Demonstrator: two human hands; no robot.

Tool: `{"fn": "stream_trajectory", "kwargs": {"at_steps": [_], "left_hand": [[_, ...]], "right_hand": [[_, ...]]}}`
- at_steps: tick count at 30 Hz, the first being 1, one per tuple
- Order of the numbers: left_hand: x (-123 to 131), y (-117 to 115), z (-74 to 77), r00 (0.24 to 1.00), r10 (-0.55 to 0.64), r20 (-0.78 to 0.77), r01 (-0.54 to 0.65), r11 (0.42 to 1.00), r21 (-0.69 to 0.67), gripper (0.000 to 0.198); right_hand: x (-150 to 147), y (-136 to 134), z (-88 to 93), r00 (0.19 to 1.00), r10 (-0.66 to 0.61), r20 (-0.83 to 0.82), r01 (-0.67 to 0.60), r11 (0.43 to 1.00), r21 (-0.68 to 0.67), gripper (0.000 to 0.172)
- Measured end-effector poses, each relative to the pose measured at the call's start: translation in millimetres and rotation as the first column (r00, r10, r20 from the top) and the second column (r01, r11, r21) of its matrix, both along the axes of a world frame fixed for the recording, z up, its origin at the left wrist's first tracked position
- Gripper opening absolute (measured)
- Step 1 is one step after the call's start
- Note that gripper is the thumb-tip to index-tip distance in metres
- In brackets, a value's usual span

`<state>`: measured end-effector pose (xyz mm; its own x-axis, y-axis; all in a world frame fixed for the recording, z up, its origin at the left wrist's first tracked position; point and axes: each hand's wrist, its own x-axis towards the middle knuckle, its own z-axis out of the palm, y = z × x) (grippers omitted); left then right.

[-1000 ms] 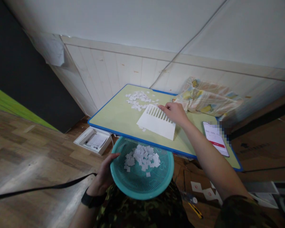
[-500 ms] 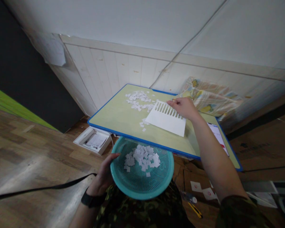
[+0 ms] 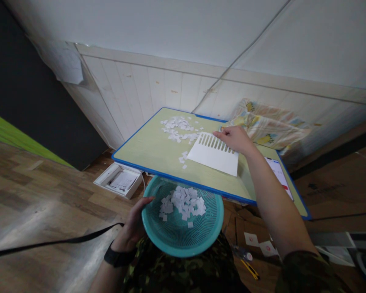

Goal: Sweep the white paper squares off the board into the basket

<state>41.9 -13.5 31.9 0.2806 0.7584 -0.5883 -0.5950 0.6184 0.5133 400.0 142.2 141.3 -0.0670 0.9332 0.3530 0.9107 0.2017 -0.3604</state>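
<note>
My left hand (image 3: pixel 137 219) grips the left rim of a teal plastic basket (image 3: pixel 183 246), thumb over the edge. Small white paper squares (image 3: pixel 183 201) lie heaped inside the basket, which sits against the table's front edge. My right hand (image 3: pixel 233 138) pinches the far edge of a white slotted sheet (image 3: pixel 215 158), a row of long holes just below the fingers. That sheet leans over the table top, its left corner close to a few loose squares (image 3: pixel 183 158). More paper squares (image 3: pixel 177 126) are scattered behind it, toward the table's far side.
The yellow-green table (image 3: pixel 146 146) has a blue rim. A phone (image 3: pixel 279 175) lies at its right, partly behind my forearm. Patterned cloth (image 3: pixel 268 124) stands at the back right. An open white box (image 3: pixel 118 181) and a yellow cutter (image 3: pixel 250 269) are lower down.
The slotted sheet has dipped very slightly at its far edge along with my right hand. The basket and my left hand keep their place.
</note>
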Motion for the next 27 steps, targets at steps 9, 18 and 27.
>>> {"fn": "stream_trajectory", "kwargs": {"at_steps": [9, 18, 27], "left_hand": [[2, -2, 1.9, 1.000, -0.014, -0.015, 0.014, 1.000, 0.010, 0.021], [4, -2, 8.7, 1.000, 0.019, -0.008, -0.019, 1.000, -0.003, 0.019], [3, -2, 7.1, 1.000, 0.026, 0.015, -0.025, 1.000, -0.015, 0.018]], "right_hand": [[13, -3, 8.2, 1.000, -0.003, 0.014, 0.003, 1.000, -0.025, 0.059], [13, -4, 7.8, 0.999, 0.050, 0.020, -0.049, 0.998, -0.044, 0.059], [-12, -4, -0.1, 0.995, -0.030, -0.096, 0.036, 0.998, 0.060, 0.056]]}}
